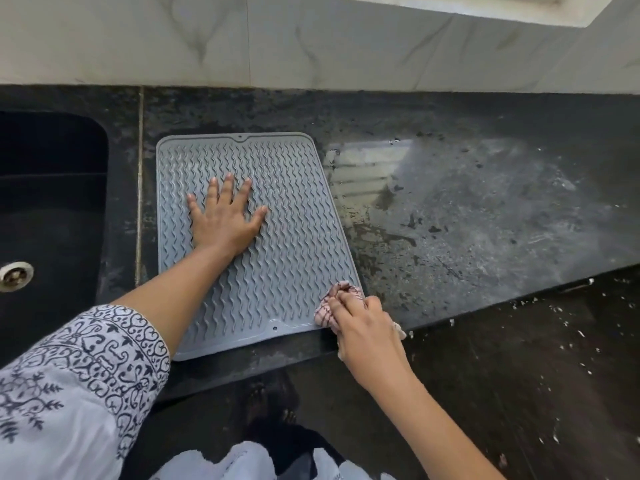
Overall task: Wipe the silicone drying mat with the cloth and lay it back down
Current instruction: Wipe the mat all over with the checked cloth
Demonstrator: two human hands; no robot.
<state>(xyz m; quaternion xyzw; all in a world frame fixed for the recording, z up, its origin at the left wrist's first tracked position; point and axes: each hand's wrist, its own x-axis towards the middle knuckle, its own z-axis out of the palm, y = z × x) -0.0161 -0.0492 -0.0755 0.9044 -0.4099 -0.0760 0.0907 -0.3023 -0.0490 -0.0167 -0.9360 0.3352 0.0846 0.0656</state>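
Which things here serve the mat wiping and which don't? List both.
In use: mat, cloth, left hand flat on the mat, right hand gripping the cloth.
Not in use: sink, drain, countertop, wall tiles.

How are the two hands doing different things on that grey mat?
The left hand lies flat, fingers spread, on the middle of the mat; the right hand is curled around the cloth at the near right corner. The left holds nothing; the right grips. Both are bare.
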